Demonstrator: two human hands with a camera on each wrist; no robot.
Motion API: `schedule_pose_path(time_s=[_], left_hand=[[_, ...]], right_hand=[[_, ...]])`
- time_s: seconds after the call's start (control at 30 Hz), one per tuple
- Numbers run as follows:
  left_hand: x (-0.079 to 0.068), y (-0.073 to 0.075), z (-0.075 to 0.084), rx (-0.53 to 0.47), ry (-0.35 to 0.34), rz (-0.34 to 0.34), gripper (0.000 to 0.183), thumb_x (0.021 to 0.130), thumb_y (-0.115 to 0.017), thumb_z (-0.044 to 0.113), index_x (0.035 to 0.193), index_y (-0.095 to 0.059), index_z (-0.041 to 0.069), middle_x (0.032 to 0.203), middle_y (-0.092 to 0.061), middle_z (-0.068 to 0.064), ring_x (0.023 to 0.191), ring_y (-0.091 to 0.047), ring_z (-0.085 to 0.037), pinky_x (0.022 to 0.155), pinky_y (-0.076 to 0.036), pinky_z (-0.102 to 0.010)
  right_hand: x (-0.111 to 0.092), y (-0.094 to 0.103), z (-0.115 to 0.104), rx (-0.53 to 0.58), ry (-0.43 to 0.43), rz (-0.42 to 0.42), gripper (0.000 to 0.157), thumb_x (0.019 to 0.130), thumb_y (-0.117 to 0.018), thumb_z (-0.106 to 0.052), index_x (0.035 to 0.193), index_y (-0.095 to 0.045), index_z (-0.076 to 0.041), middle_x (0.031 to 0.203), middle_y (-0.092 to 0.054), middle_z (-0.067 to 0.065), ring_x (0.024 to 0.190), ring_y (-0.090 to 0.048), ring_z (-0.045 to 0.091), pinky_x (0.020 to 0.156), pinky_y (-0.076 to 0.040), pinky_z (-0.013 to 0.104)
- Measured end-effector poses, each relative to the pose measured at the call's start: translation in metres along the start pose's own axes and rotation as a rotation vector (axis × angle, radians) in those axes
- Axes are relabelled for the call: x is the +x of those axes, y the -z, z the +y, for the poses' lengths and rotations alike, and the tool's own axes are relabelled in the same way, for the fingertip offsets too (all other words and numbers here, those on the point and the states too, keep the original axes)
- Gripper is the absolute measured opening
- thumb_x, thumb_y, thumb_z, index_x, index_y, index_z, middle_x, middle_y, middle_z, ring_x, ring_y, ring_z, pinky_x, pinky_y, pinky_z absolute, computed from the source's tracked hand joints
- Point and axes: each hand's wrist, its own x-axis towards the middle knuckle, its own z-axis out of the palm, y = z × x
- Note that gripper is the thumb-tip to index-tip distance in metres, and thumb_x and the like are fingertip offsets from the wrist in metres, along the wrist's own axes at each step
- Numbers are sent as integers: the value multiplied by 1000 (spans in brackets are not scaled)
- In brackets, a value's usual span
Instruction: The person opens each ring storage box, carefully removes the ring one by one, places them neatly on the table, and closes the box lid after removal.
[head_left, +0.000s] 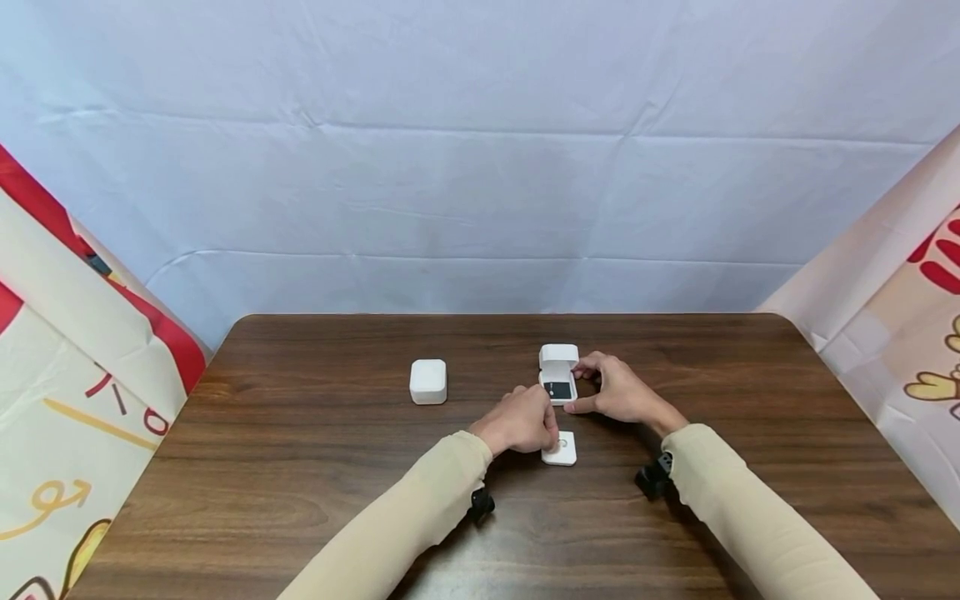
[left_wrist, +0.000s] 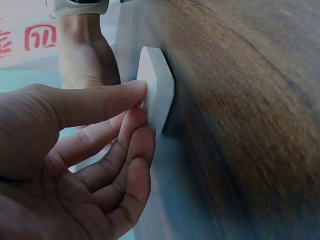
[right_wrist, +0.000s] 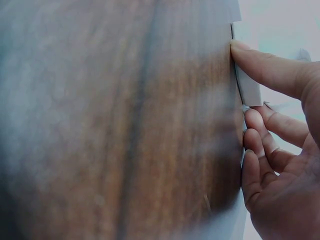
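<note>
A small white jewelry box (head_left: 558, 353) stands with its lid raised, showing a black insert (head_left: 558, 390) with a tiny light-coloured piece at its left. My right hand (head_left: 617, 389) holds the box from the right side, thumb at the front and fingers farther back. In front of it lies a flat white square pad (head_left: 559, 457) with a small curved silvery piece of jewelry (head_left: 562, 442) on it. Thumb and forefinger of my left hand (head_left: 521, 420) pinch at this piece against the pad. In the left wrist view only a glint shows between the fingertips, so its exact kind is hidden.
A second white box (head_left: 428, 382), closed, stands to the left on the brown wooden table (head_left: 300, 467). Behind the table hangs a pale cloth (head_left: 465, 192), with patterned sheets at both sides. Each wrist carries a small black camera.
</note>
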Motion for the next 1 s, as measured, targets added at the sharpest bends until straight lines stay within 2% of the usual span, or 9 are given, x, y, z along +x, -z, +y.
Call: schedule_pose_path(time_s=[0.43, 0.7, 1.0], left_hand=[[-5, 0, 4, 40, -29, 25, 26, 84, -82, 10, 63, -69, 15, 60, -61, 10, 60, -56, -9, 58, -46, -22], [-7, 0, 11, 117, -24, 41, 34, 85, -70, 0, 58, -56, 15, 53, -49, 7, 55, -48, -12, 50, -39, -23], [-7, -1, 14, 114, -5, 17, 30, 86, -68, -3, 63, -57, 13, 57, -50, 5, 55, -48, -13, 48, -38, -24]], right_hand=[[0, 1, -2, -1, -5, 1, 48, 74, -93, -19, 108, -68, 3, 99, -62, 10, 93, -56, 24, 82, -47, 40], [0, 1, -2, 3, -11, 2, 48, 73, -93, -19, 108, -68, 3, 99, -62, 10, 93, -56, 24, 83, -47, 41], [0, 1, -2, -2, -5, 2, 48, 73, -93, -18, 108, -68, 3, 99, -62, 10, 93, -56, 24, 82, -47, 41]])
